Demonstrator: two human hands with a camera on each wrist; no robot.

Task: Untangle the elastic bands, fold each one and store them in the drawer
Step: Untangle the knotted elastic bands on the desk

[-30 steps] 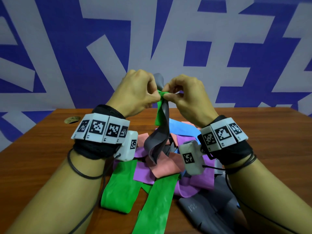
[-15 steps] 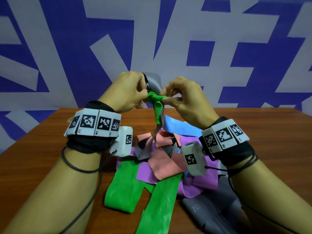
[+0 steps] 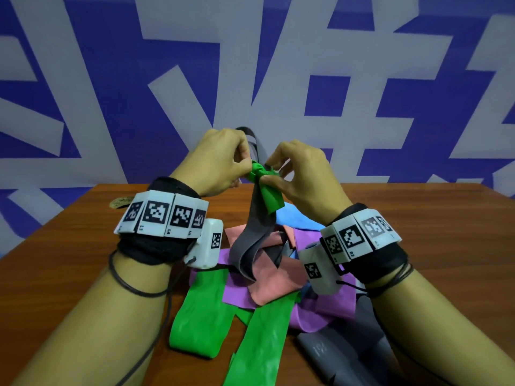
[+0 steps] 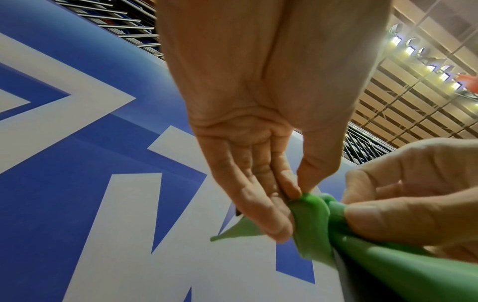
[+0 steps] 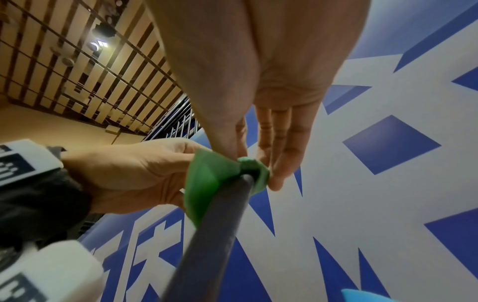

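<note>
A green elastic band (image 3: 264,188) is knotted around a grey band (image 3: 252,235) and held up above the table. My left hand (image 3: 220,162) pinches the left side of the green knot (image 4: 308,212) with thumb and fingers. My right hand (image 3: 301,179) pinches the knot's right side (image 5: 252,164). The grey band (image 5: 207,235) hangs from the knot down into a heap of tangled bands (image 3: 267,274): pink, purple, blue, grey and green.
The heap lies on a brown wooden table (image 3: 418,246). Two wide green strips (image 3: 200,316) run toward the near edge, with a grey band (image 3: 342,355) at the lower right. A small round gold object (image 3: 121,202) sits at the far left. A blue and white wall stands behind.
Both hands stay at the green knot and have shifted their pinch on it. The grey band hangs down from the knot again, after showing only above it half a second ago.
</note>
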